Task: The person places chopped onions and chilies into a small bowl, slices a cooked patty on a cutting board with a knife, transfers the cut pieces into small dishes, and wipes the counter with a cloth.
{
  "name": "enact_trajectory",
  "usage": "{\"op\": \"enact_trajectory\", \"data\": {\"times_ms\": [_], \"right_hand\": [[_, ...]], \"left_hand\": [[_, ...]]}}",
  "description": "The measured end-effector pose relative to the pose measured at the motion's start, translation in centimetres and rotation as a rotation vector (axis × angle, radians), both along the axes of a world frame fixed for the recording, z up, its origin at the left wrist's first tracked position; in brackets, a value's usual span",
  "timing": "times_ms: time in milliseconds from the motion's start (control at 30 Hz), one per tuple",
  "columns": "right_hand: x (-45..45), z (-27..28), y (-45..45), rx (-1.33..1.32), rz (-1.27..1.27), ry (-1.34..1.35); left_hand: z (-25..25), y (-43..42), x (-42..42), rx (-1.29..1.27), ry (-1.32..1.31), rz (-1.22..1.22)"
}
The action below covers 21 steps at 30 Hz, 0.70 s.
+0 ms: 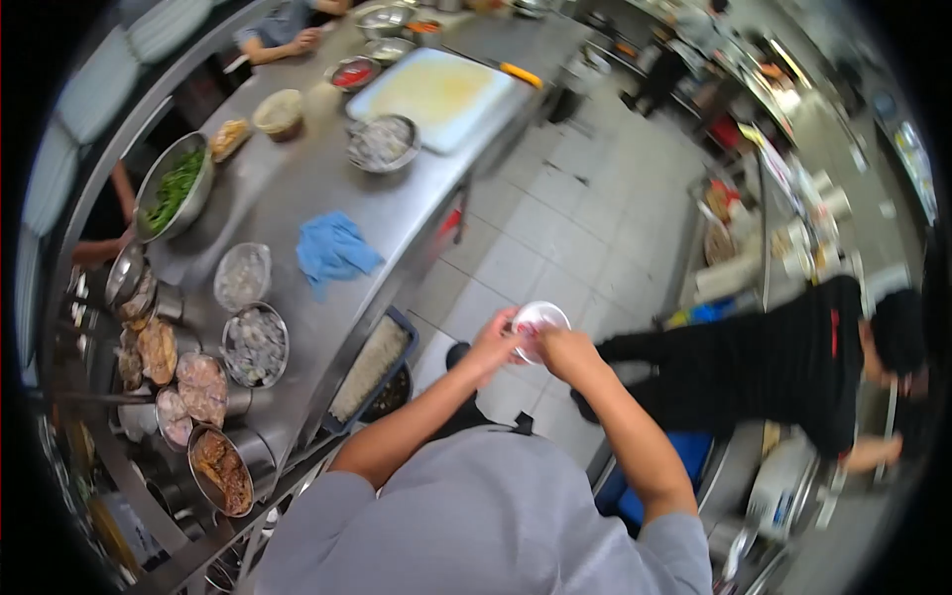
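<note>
My left hand (492, 347) grips the side of a small white bowl (545, 308), held in front of me above the floor. Something reddish shows inside the bowl, too blurred to name. Over the bowl's near right side is my right hand (569, 354), its fingers reaching down into it. Those fingertips are hidden, so I cannot tell whether they pinch anything.
On the steel counter (397, 233) at left lie a blue cloth (335, 249), a white cutting board (436, 94), a bowl of greens (177, 188) and several food containers. A person in black (754, 357) stands close on my right. Others work farther off.
</note>
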State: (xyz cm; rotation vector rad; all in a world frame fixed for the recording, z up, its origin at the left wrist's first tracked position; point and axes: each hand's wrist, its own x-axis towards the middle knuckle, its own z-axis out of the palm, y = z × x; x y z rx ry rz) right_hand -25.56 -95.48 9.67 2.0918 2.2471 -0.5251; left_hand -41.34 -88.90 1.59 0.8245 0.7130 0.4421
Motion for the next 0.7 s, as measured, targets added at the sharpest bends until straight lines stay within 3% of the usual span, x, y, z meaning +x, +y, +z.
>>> {"op": "enact_trajectory", "data": {"times_ms": [167,333,433,567,700], "right_hand": [[4.0,4.7,8.2,0.146,-0.115,0.216],[8.7,2.1,14.4,0.361,0.026,0.327],[11.1,3.7,18.6,0.393,-0.291,0.586],[19.0,-0.4,23.6,0.272,-0.428,0.701],[27.9,-5.9,28.4,0.240,-0.428,0.639]], "left_hand": [[1.0,8.1,3.9,0.000,0.047,-0.053],[3.6,15.5,6.9,-0.032,0.032,-0.044],[3.6,19.8,8.0,-0.053,-0.011,0.042],[4.4,26.9,8.7,-0.044,0.027,0.215],[5.3,34.9,7.7,0.011,0.013,0.493]]}}
